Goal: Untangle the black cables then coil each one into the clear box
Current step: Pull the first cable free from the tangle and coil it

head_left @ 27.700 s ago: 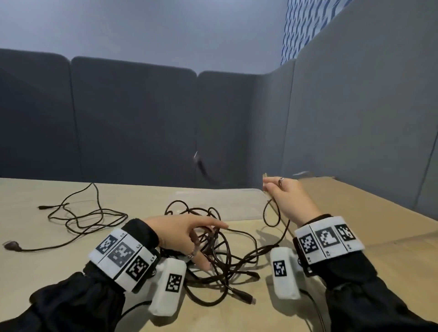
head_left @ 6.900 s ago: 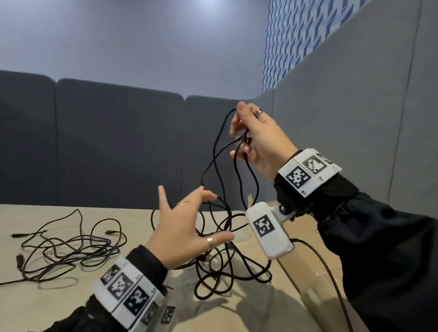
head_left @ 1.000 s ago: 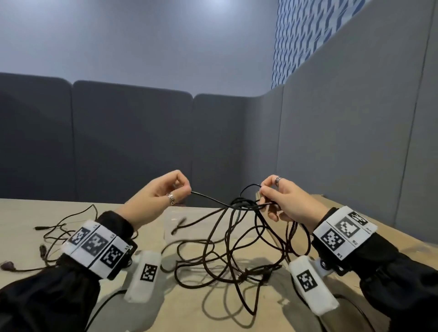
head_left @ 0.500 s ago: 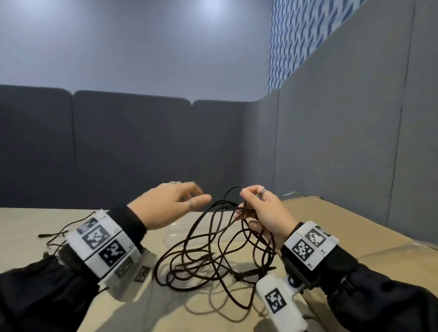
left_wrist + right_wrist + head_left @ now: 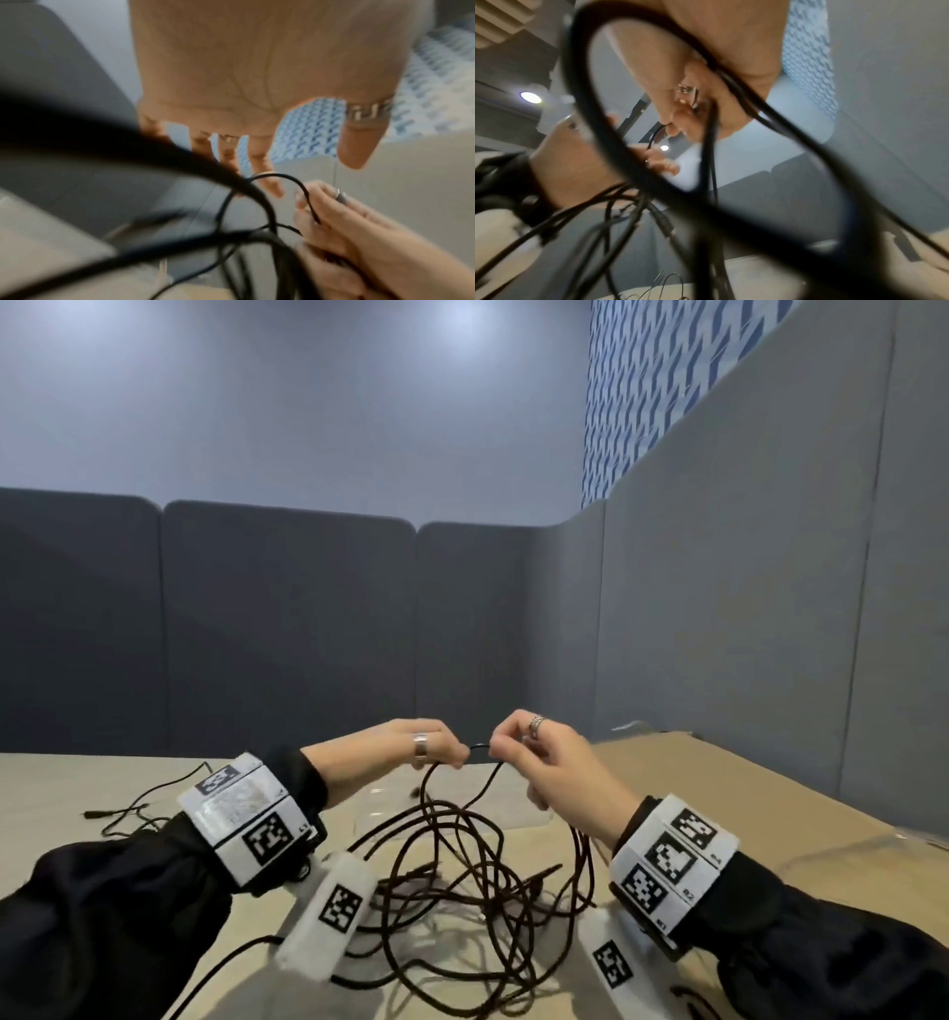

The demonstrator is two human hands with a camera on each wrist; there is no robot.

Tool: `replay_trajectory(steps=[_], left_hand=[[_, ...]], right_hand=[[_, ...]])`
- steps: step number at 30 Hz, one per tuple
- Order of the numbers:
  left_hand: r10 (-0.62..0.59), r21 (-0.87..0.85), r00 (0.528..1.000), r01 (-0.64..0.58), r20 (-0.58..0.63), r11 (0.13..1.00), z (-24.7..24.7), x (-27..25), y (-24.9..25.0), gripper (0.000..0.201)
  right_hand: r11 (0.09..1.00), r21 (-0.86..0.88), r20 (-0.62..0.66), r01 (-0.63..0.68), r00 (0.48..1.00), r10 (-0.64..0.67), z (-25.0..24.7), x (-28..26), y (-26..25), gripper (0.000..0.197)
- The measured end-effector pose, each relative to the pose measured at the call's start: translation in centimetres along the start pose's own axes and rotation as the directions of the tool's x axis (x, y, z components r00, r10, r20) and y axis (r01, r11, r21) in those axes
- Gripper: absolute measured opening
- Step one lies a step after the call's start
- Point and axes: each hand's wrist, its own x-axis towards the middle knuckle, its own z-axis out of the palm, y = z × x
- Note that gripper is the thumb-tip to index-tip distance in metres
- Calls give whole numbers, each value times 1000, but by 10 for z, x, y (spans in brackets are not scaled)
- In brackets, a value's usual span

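A tangle of black cables (image 5: 462, 880) lies on the table, with several strands rising to my hands. My right hand (image 5: 513, 752) is lifted above the tangle and grips a bunch of strands; the right wrist view shows its curled fingers (image 5: 680, 113) around them. A small cable loop (image 5: 272, 175) sticks out of that right hand (image 5: 334, 223). My left hand (image 5: 441, 752) meets it from the left. Its fingers (image 5: 267, 178) are nearly straight, the index tip touches the loop, and the thumb (image 5: 354, 146) stands apart. The clear box (image 5: 380, 798) sits on the table behind the hands.
Another black cable (image 5: 138, 809) lies loose on the tan table (image 5: 77, 788) at the far left. A brown board (image 5: 719, 788) covers the right side. Grey partition panels (image 5: 287, 629) close off the back and the right.
My hands have come together: the left hand has reached across to the loop that the right hand holds up. The right hand has kept its grip on the strands.
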Motion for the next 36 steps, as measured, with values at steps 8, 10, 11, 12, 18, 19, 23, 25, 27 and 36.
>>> replay_trajectory(steps=[8, 10, 11, 12, 18, 19, 23, 25, 27, 36], left_hand=[[24, -539, 924, -244, -382, 806, -12, 8, 6, 30], [-183, -649, 853, -216, -489, 729, -29, 8, 0, 28], [-238, -571, 805, -146, -543, 808, -36, 10, -5, 22], [-233, -414, 761, -52, -606, 909, -40, 9, -9, 13], [323, 612, 929, -152, -179, 776, 1, 3, 10, 74], [275, 574, 959, -186, -72, 798, 7, 4, 14, 62], [311, 391, 941, -239, -132, 889, -3, -3, 14, 12], [276, 237, 884, -196, -378, 952, -18, -7, 6, 12], [122, 18, 785, -139, -608, 990, -39, -9, -8, 18], [-171, 229, 778, 375, -605, 898, -55, -11, -57, 18]], right_hand=[[999, -8, 174, -54, 983, 54, -5, -2, 15, 11], [984, -106, 327, -144, 929, 172, -7, -8, 27, 17], [977, -140, 347, -158, 917, 198, -7, -11, 30, 21], [975, -152, 333, -164, 920, 206, -6, -12, 31, 24], [985, -172, 244, -16, 968, 59, 7, -4, 7, 29], [984, -176, 226, -10, 973, 50, 8, -3, 5, 31], [974, -222, 237, -49, 966, 103, -1, -8, 6, 31], [951, -299, 317, -73, 933, 171, -12, -14, 8, 40], [939, -335, 471, -81, 849, 241, -23, -20, 7, 44], [899, -435, 820, -56, 389, 421, -23, -32, -1, 28]])
